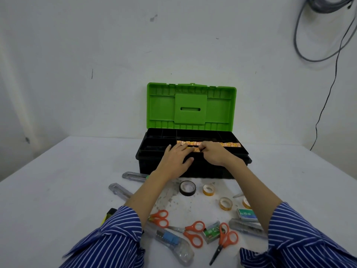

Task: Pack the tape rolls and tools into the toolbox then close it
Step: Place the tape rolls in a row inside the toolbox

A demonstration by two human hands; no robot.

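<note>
A black toolbox (pixel 193 169) stands open at the far middle of the white table (pixel 58 190), its green lid (pixel 191 107) upright against the wall. A black tray with compartments sits in the top of the box, and a row of orange-and-yellow packets (pixel 229 145) lies along one long compartment.

Both hands are over the front of that tray. The left hand (pixel 176 158) lies mostly flat, its fingers (pixel 180 147) stretched forward onto the near end of the packet row, thumb out along the box's front edge. The right hand (pixel 211 152) is just beside it, fingers curled down and pinching the packets at the middle of the row. Blue striped sleeves cover both forearms.

On the table in front of the box are a black tape roll (pixel 187 188), a small yellow tape roll (pixel 208 189) beside it, another yellow roll (pixel 225 203) nearer, and a fourth partly hidden by the right arm (pixel 246 203). Nearer still lie three orange-handled scissors (pixel 194 234), a clear utility knife with a blue slider (pixel 170 241), two clear cutters at the left (pixel 119 191), a green staple box (pixel 247 214) and a clear stapler (pixel 245 227)
</note>
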